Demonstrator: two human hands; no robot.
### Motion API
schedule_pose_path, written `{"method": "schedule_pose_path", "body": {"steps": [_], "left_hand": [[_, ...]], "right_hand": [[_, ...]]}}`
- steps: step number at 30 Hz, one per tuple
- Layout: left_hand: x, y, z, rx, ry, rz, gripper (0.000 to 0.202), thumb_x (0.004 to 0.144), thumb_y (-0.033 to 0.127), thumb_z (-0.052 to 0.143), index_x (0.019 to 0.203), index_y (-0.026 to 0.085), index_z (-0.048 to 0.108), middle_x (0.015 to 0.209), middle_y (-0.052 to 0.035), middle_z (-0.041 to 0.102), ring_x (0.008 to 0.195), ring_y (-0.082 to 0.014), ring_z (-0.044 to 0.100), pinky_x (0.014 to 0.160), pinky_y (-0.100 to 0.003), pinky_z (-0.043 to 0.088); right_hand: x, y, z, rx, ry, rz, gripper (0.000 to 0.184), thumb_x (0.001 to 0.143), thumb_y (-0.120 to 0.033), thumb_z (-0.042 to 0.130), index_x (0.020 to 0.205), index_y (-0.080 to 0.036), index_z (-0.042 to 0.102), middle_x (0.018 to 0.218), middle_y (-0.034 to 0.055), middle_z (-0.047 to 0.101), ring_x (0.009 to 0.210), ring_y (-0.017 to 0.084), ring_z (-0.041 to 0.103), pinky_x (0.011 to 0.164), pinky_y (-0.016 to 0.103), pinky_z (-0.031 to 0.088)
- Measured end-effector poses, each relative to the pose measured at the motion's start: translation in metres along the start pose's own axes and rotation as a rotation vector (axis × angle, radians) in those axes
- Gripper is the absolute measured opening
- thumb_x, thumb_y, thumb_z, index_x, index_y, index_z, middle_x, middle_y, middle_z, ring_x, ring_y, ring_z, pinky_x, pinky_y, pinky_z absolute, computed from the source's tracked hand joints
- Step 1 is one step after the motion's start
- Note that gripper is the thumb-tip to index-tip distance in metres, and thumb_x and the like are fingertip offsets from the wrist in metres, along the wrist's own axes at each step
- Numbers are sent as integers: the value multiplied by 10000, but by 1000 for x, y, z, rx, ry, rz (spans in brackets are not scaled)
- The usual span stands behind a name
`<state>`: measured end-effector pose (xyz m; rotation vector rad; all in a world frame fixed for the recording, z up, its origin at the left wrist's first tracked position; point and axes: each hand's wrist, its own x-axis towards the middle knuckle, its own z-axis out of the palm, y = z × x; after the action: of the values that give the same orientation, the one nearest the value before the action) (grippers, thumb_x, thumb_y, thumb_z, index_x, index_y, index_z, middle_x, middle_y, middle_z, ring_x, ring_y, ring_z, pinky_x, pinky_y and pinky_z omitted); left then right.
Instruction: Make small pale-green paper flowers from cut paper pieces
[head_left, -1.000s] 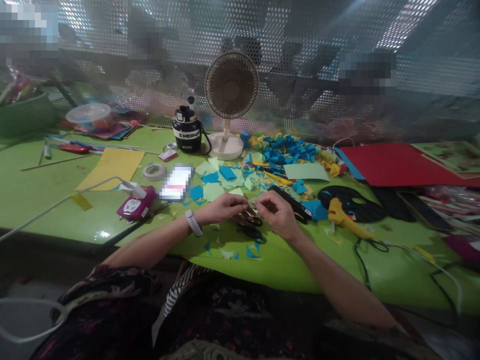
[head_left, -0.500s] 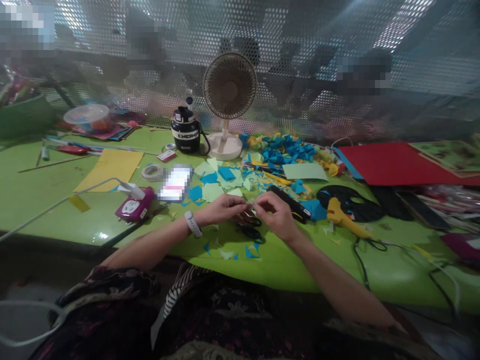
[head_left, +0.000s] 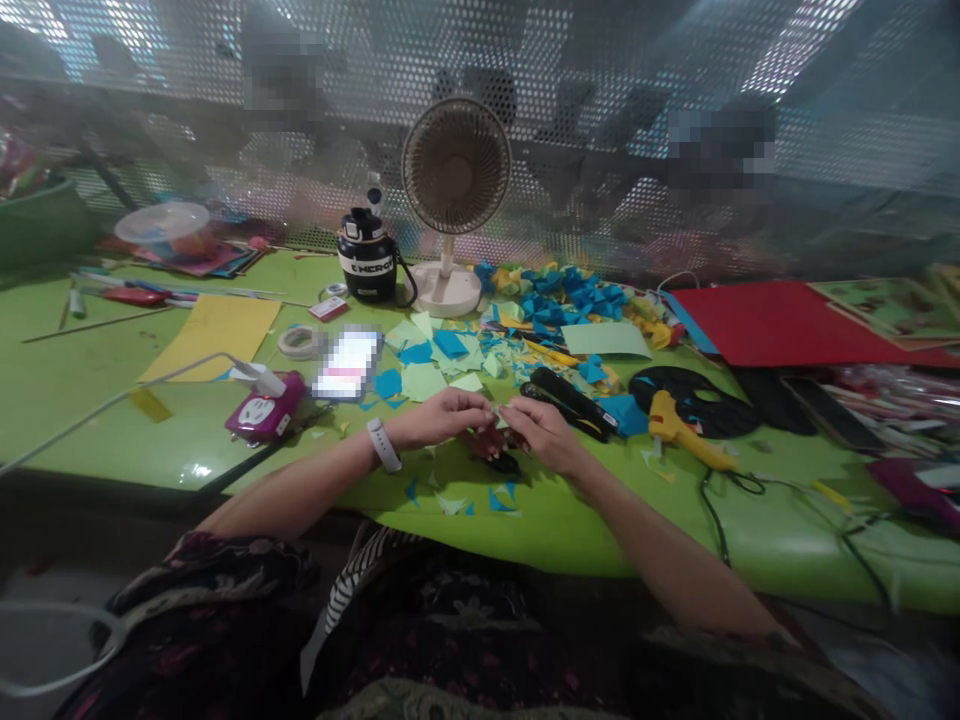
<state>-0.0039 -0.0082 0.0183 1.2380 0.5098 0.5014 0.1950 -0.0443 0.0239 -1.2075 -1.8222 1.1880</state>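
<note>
My left hand (head_left: 450, 418) and my right hand (head_left: 544, 432) meet over the front of the green table, fingertips pinched together. Between them is a small pale green paper piece (head_left: 498, 420), mostly covered by the fingers. Under the hands lie dark-handled scissors (head_left: 502, 464), partly hidden. Blue and pale paper scraps (head_left: 501, 498) are scattered in front of them. Just beyond my right hand rests a black stapler-like tool (head_left: 574, 402). Pale green paper pieces (head_left: 424, 381) and blue ones lie behind my left hand.
A yellow glue gun (head_left: 688, 430) with its cord is at the right, by a black palette-shaped plate (head_left: 720, 408). A purple power socket (head_left: 264, 408), a phone (head_left: 346, 365) and a tape roll (head_left: 298, 342) lie left. Behind stand a fan (head_left: 456, 168), a black bottle (head_left: 367, 262) and a folded-paper pile (head_left: 574, 300).
My right hand has drawn slightly lower and closer to my left, its fingers more level around the paper piece. The whole view has shifted a little.
</note>
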Motion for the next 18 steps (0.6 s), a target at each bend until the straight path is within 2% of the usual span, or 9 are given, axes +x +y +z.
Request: {"method": "schedule_pose_path", "body": {"steps": [5, 10, 14, 18], "left_hand": [[2, -4, -2, -37, 2, -18, 317, 801, 408, 748, 718, 129, 622, 791, -82, 735, 726, -173, 725, 717, -328, 614], [2, -3, -2, 3, -34, -58, 387, 781, 489, 772, 822, 117, 672, 809, -87, 744, 718, -163, 720, 702, -310, 605], [1, -1, -2, 14, -77, -39, 408, 759, 501, 791, 826, 118, 669, 862, -87, 754, 724, -145, 722, 733, -300, 601], [0, 0, -5, 51, -102, -41, 363, 793, 461, 774, 823, 117, 664, 866, -86, 752, 749, -142, 723, 731, -288, 600]], "right_hand": [[0, 4, 2, -36, -12, -28, 534, 899, -702, 451, 684, -213, 471, 547, -53, 438, 504, 101, 381, 499, 259, 299], [0, 6, 2, -122, 36, -92, 525, 919, -669, 448, 655, -216, 442, 559, -50, 425, 530, 105, 380, 521, 264, 302], [-1, 3, 2, -18, 17, -45, 485, 923, -642, 456, 685, -220, 453, 558, -55, 439, 506, 103, 380, 503, 264, 308], [-3, 2, -1, 24, -33, 16, 480, 907, -647, 468, 691, -219, 460, 565, -47, 456, 501, 108, 404, 481, 263, 312]]}}
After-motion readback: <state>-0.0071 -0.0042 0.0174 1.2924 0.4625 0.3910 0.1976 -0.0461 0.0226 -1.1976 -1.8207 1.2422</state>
